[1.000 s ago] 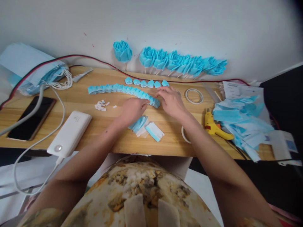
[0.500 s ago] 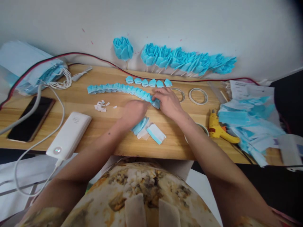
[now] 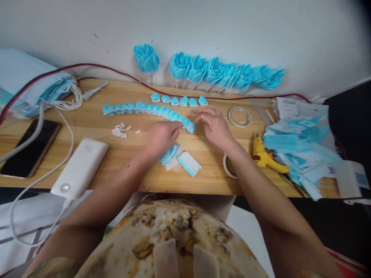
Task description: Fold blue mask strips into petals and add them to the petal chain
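Observation:
A curved row of overlapping folded light-blue petals (image 3: 142, 108) lies across the wooden desk. My left hand (image 3: 162, 135) rests by the row's right end, its index finger reaching the near edge and its thumb slightly apart; the other fingers are curled and partly hidden. Just beyond that end, my right hand (image 3: 216, 125) is raised with fingers loosely bent and nothing visible between them. Below my left hand lie blue fabric pieces (image 3: 169, 155), partly covered, and a white-and-blue folded piece (image 3: 189, 163). Several separate folded petals (image 3: 183, 101) line up behind the row.
Blue fabric roses (image 3: 213, 69) on sticks lean against the wall. Right are tape rolls (image 3: 230, 114), a yellow glue gun (image 3: 262, 154) and fabric scraps (image 3: 298, 144). Left are white paper bits (image 3: 119, 130), a power bank (image 3: 81, 166), a phone (image 3: 31, 146) and a mask stack (image 3: 34, 83).
My right hand has drawn away to the right from the row's end, which now shows. My left hand stays beside the row, with thumb and index finger more visible. The view has shifted slightly.

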Motion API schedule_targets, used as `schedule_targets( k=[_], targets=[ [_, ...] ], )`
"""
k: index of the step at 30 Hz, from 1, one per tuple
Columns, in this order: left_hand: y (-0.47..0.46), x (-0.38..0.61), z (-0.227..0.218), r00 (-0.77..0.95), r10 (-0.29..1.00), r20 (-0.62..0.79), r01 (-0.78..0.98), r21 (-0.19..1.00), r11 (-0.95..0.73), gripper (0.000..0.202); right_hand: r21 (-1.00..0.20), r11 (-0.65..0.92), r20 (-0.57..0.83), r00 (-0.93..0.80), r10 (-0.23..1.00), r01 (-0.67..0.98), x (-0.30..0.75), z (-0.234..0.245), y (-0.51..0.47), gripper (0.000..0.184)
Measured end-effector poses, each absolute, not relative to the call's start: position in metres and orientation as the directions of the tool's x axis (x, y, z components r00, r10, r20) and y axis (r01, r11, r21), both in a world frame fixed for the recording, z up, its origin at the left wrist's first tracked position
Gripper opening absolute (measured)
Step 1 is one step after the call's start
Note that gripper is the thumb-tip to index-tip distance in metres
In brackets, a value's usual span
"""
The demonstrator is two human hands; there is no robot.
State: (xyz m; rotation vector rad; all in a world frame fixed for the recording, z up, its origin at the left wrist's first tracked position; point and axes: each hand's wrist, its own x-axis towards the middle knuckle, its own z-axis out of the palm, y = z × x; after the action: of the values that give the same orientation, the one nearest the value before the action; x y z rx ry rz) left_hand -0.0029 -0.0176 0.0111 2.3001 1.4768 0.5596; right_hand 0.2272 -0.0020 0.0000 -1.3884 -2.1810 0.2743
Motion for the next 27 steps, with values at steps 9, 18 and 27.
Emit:
schedule_targets(
  k=[9,18,27],
  targets=[
    [-0.017,0.008,0.016,0.519,0.855,-0.018,0.816,0.309,-0.489,0.035,-0.413,0.422,0.241,-0.350,0.905,0.807,0.214,-0.006,0.003,0.034],
    [-0.013,0.008,0.014,0.510,0.858,-0.061,0.828,0.308,-0.469,0.039,-0.362,0.409,0.227,-0.346,0.910,0.837,0.209,-0.006,0.009,0.029],
    [-0.012,-0.006,0.011,0.433,0.899,0.065,0.665,0.649,-0.368,0.036,-0.474,0.413,0.376,-0.246,0.893,0.777,0.217,0.034,-0.042,0.042]
  ],
)
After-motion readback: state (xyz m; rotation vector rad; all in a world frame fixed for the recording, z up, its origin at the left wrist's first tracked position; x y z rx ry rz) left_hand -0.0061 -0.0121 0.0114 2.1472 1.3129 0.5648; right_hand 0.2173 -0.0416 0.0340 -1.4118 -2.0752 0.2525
